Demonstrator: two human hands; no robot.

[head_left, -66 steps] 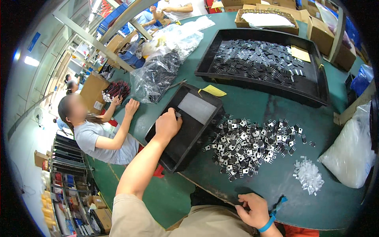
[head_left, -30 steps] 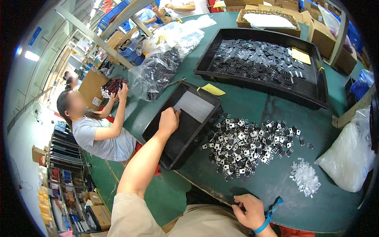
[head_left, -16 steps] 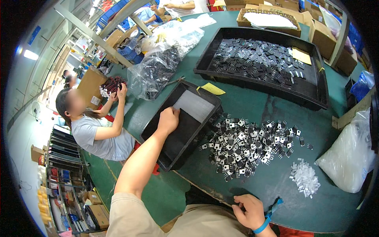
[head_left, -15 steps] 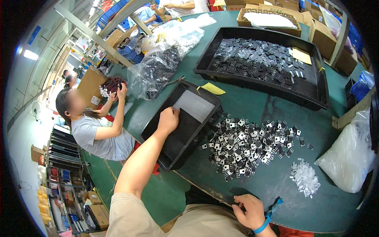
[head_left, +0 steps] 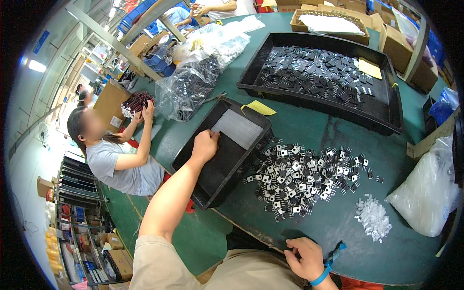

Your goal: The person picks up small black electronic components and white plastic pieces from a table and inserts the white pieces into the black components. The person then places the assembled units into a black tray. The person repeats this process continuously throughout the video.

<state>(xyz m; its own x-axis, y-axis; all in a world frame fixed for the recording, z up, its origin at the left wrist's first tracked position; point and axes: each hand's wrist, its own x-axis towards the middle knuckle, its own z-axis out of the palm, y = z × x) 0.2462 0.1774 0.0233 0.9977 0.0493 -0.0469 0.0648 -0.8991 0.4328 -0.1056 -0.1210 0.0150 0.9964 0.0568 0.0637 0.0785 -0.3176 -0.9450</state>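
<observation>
The packed rows of pale, ridged strips (head_left: 240,129) lie toward the far end of the small black tray (head_left: 215,179). The left hand (head_left: 206,146), fingers curled, is at their near-left corner; whether it pinches a piece cannot be told. Over two seconds it has barely moved against them, so the rows look little altered. The right hand (head_left: 305,258) is loosely curled by the table's edge, no part visible in it. Beside the tray lie heaped three-legged transistors (head_left: 302,179). The yellow tag's (head_left: 261,108) writing is illegible.
</observation>
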